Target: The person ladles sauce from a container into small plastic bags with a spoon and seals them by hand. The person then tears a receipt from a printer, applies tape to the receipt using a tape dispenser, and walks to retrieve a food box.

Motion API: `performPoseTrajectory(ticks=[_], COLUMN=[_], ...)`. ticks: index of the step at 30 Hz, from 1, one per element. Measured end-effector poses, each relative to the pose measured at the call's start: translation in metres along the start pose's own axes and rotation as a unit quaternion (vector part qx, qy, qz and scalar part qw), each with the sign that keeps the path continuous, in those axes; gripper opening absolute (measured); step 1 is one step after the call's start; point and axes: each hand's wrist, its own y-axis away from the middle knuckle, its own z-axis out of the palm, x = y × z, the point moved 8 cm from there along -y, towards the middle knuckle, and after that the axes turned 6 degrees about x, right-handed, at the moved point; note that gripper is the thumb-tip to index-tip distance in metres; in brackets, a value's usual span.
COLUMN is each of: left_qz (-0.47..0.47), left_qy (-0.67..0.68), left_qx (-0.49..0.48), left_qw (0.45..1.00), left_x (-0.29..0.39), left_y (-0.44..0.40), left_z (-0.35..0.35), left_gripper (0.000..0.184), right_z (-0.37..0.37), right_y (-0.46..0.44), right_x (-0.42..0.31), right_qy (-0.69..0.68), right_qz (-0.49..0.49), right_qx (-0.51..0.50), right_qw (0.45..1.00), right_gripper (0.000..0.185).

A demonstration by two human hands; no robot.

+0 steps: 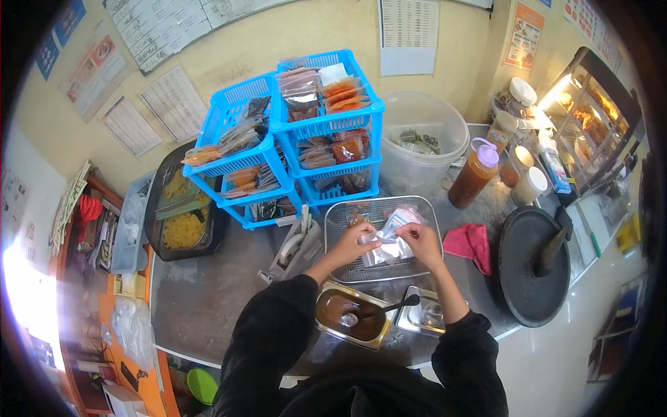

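While blue baskets point(333, 121) at eleven o'clock hold filled packets point(299, 87), the wire tray point(375, 279) at twelve holds seemingly unfilled bags point(383, 257); over it, our left hand point(352, 242) and right hand point(421, 245) pinch a clear bag point(390, 232), fingertips closed.

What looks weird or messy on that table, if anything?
Nothing clearly looks spilled or broken. The pink cloth looks a bit untidy, crumpled beside the metal basket. A ladle leans in the sauce pan, its handle poking past the rim, but that seems ordinary.
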Motion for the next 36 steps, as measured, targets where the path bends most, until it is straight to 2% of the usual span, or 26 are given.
performPoseTrajectory(ticks=[2, 5, 6, 8, 9, 10, 11, 12, 13, 15, 18, 21, 22, 24, 27, 30, 32, 33, 34, 35, 36], left_qz=[-0.054, -0.082, -0.071, -0.021, -0.033, 0.009, 0.053, 0.067, 0.165, 0.183, 0.144, 0.112, 0.089, 0.047, 0.086, 0.112, 0.112, 0.112, 0.08, 0.102, 0.125], left_qy=[0.096, 0.07, 0.08, 0.046, 0.06, 0.08, 0.075, 0.087, -0.076, -0.123, -0.178, -0.125, -0.088, -0.016, 0.021, 0.094, 0.103, 0.109, 0.164, 0.144, 0.123], left_qx=[0.005, 0.007, 0.009, 0.028, 0.021, 0.048, 0.007, 0.023, 0.049, 0.09, 0.089, 0.097, 0.121, 0.169, 0.249, 0.312, 0.27, 0.249, 0.19, 0.202, 0.214], left_qw=[0.994, 0.994, 0.994, 0.998, 0.997, 0.996, 0.996, 0.994, 0.982, 0.971, 0.969, 0.981, 0.985, 0.984, 0.964, 0.939, 0.951, 0.956, 0.965, 0.963, 0.961], left_x=[-0.002, -0.008, -0.006, -0.022, -0.04, -0.035, -0.02, -0.021, -0.008, 0.032, 0.03, 0.039, 0.044, 0.056, 0.086, 0.12, 0.139, 0.147, 0.151, 0.155, 0.158], left_y=[0.005, 0.01, 0.013, 0.013, 0.012, 0.011, 0.01, 0.008, 0.009, 0.025, 0.032, 0.047, 0.057, 0.075, 0.119, 0.165, 0.185, 0.193, 0.198, 0.203, 0.21], left_z=[-0.005, -0.017, -0.016, -0.016, -0.012, -0.011, -0.006, -0.003, -0.008, -0.021, -0.029, -0.042, -0.045, -0.049, -0.048, -0.035, -0.019, -0.011, -0.001, -0.003, -0.004], left_gripper=[0.02, 0.017, 0.016, 0.013, 0.012, 0.01, 0.007, 0.007, 0.01, 0.015, 0.013, 0.017, 0.019, 0.023, 0.026, 0.028, 0.029, 0.03, 0.031, 0.03, 0.03], right_z=[-0.001, -0.002, -0.003, 0.0, 0.002, 0.002, 0.001, 0.001, 0.0, -0.003, -0.012, -0.01, -0.017, -0.022, -0.034, -0.023, 0.012, 0.03, 0.046, 0.064, 0.071], right_y=[0.0, -0.001, 0.005, 0.019, 0.021, 0.021, 0.023, 0.02, 0.016, 0.006, -0.001, -0.012, -0.011, -0.006, 0.017, 0.052, 0.105, 0.131, 0.147, 0.157, 0.161], right_x=[0.011, 0.04, 0.033, 0.008, 0.011, 0.009, 0.001, 0.007, 0.015, 0.03, 0.044, 0.054, 0.047, 0.025, -0.05, -0.107, -0.206, -0.231, -0.231, -0.227, -0.226], right_qy=[-0.088, -0.164, -0.159, -0.185, -0.209, -0.229, -0.234, -0.243, -0.24, -0.217, -0.201, -0.141, -0.07, 0.067, 0.122, -0.035, 0.07, 0.124, 0.051, -0.024, -0.041], right_qz=[0.009, 0.045, -0.001, 0.094, 0.11, 0.117, 0.121, 0.106, 0.077, 0.047, 0.006, 0.02, -0.009, -0.074, -0.251, -0.098, -0.03, 0.005, 0.039, 0.071, 0.052], right_qx=[0.0, 0.019, 0.018, -0.03, -0.015, -0.018, -0.004, -0.026, -0.005, 0.005, 0.033, -0.009, 0.034, 0.122, 0.163, -0.028, -0.139, -0.193, -0.222, -0.25, -0.244], right_qw=[0.996, 0.985, 0.987, 0.978, 0.972, 0.966, 0.965, 0.964, 0.968, 0.975, 0.979, 0.99, 0.997, 0.987, 0.946, 0.994, 0.987, 0.973, 0.973, 0.965, 0.968], right_gripper=[0.019, 0.018, 0.024, 0.034, 0.042, 0.047, 0.05, 0.052, 0.047, 0.045, 0.044, 0.039, 0.038, 0.038, 0.034, 0.027, 0.025, 0.025, 0.021, 0.018, 0.018])
